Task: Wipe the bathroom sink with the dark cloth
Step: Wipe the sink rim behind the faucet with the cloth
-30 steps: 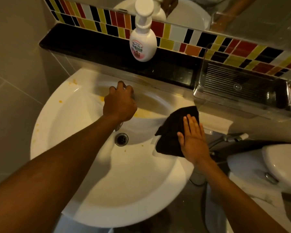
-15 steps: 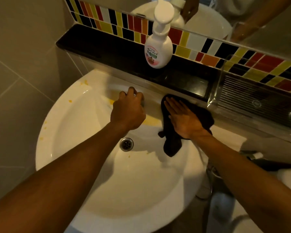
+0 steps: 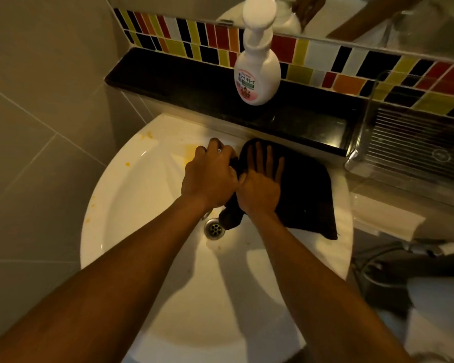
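A white round sink (image 3: 147, 258) fills the middle of the view, with yellow smears along its back left rim and a metal drain (image 3: 214, 228) at the bottom. The dark cloth (image 3: 307, 195) lies spread over the sink's back right rim and hangs into the bowl. My right hand (image 3: 260, 184) presses flat on the cloth, fingers spread. My left hand (image 3: 209, 176) is closed around the tap at the back of the bowl; the tap is almost wholly hidden under it.
A white pump soap bottle (image 3: 257, 72) stands on the black ledge (image 3: 184, 85) behind the sink. A clear ribbed tray (image 3: 414, 153) sits at the ledge's right end. Grey tiled wall (image 3: 37, 113) is on the left, a dark hose and fittings (image 3: 404, 260) lower right.
My right hand slid the cloth from the sink's right rim up to the back rim, then leftward until it sits against my left hand. The left hand stayed on the tap.
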`<state>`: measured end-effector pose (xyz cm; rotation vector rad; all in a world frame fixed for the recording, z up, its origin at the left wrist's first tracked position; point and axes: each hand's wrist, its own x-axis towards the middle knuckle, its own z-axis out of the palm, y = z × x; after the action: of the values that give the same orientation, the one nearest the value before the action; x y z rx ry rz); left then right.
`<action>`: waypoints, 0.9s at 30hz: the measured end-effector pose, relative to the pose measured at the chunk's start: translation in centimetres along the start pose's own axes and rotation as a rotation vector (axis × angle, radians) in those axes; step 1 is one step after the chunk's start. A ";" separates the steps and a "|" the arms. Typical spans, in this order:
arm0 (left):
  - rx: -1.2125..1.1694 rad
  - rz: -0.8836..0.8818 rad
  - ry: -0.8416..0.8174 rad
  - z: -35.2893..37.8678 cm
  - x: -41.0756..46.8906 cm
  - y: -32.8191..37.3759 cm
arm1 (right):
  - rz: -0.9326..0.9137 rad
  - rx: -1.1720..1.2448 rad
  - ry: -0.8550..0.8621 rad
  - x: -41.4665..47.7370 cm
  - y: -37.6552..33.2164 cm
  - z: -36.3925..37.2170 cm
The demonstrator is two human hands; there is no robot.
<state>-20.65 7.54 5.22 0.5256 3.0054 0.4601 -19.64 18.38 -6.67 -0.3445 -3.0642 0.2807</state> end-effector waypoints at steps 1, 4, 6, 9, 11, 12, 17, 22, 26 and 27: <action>0.000 -0.007 -0.005 0.0 0.0 0.1 | 0.021 0.008 0.007 0.0 -0.4 0.1; 0.009 -0.028 -0.009 0.0 0.0 0.2 | -0.007 0.008 0.014 -0.2 -0.3 0.4; 0.027 -0.021 0.004 0.1 0.0 0.1 | -0.157 0.009 -0.025 -1.1 0.6 0.3; 0.012 -0.004 0.009 0.1 0.0 0.0 | -0.343 0.026 -0.085 -3.5 3.7 0.2; 0.014 0.006 0.015 0.0 0.0 -0.1 | -0.346 -0.011 -0.075 -4.7 6.3 0.2; 0.017 0.009 0.018 -0.1 0.0 -0.1 | -0.312 -0.022 -0.069 -5.1 7.4 0.2; 0.006 0.014 0.032 0.0 0.0 -0.1 | -0.111 -0.041 -0.033 -5.5 6.5 0.7; -0.014 0.007 0.048 0.1 0.0 0.1 | 0.064 0.095 -0.008 -4.0 -0.6 1.5; 0.000 0.010 0.052 0.2 0.1 -0.2 | 0.054 0.122 -0.034 -4.4 -4.0 2.0; -0.001 0.008 0.049 0.2 0.1 -0.2 | -0.008 0.117 -0.048 -4.7 -3.1 1.7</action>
<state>-20.76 7.47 4.98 0.5347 3.0502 0.4823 -15.82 14.10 -7.89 -0.3243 -3.0771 0.4719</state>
